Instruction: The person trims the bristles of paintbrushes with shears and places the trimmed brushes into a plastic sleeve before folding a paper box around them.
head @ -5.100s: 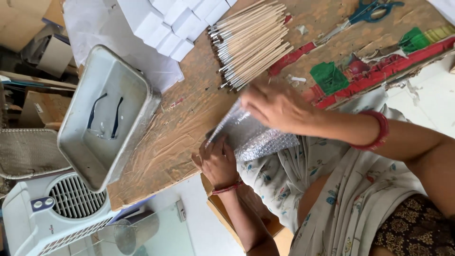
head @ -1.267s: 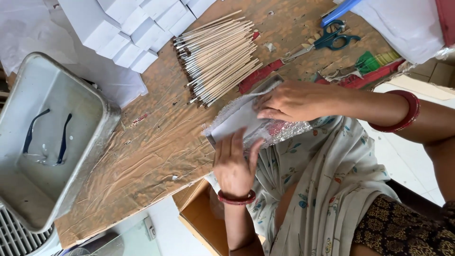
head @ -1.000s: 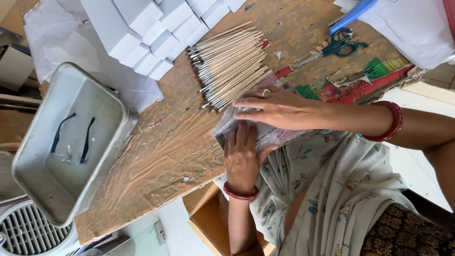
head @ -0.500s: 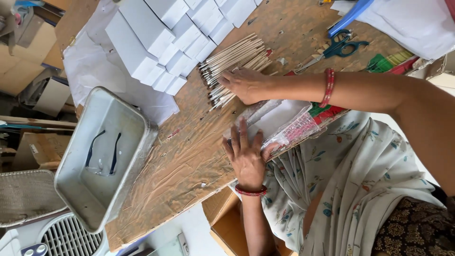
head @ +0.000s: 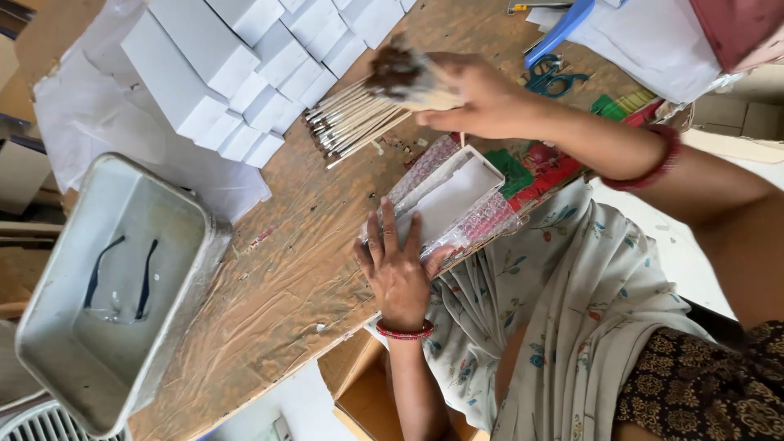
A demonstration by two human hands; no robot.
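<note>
Sticks, a small bundle with dark tips, are raised above the bench in the closed grip of the right hand. More sticks lie below beside white boxes. Left hand lies flat, fingers spread, on an open white box.

Motion-blurred bundle of sticks in the right hand; tray cut by the edge.
</note>
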